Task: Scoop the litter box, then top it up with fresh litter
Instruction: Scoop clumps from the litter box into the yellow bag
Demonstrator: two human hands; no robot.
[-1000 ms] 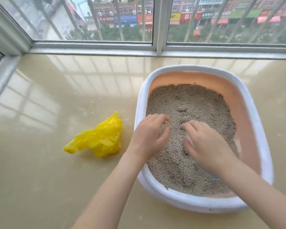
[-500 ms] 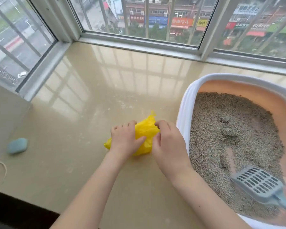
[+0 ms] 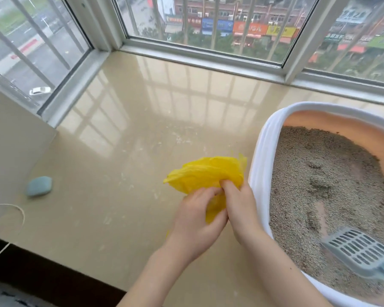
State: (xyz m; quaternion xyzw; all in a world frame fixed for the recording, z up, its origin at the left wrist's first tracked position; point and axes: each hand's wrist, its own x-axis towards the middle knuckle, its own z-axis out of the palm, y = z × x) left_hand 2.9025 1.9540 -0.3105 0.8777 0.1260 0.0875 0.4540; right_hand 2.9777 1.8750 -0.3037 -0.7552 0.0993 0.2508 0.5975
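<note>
- The left hand has its fingers curled into the crumpled yellow plastic bag, pinching a fold of it.
- The right hand grips the same bag from the other side, thumb and fingers pressed into the plastic; the two hands touch each other.
- The bag is held just above the glossy beige stone sill, just beside the litter box.
- The white-rimmed oval litter box with a peach inner wall stands at the right, filled with grey granular litter.
- A grey slotted plastic scoop lies on the litter near the box's near end.
- A pale blue rounded bar lies well apart at the left, near a thin white cord.
</note>
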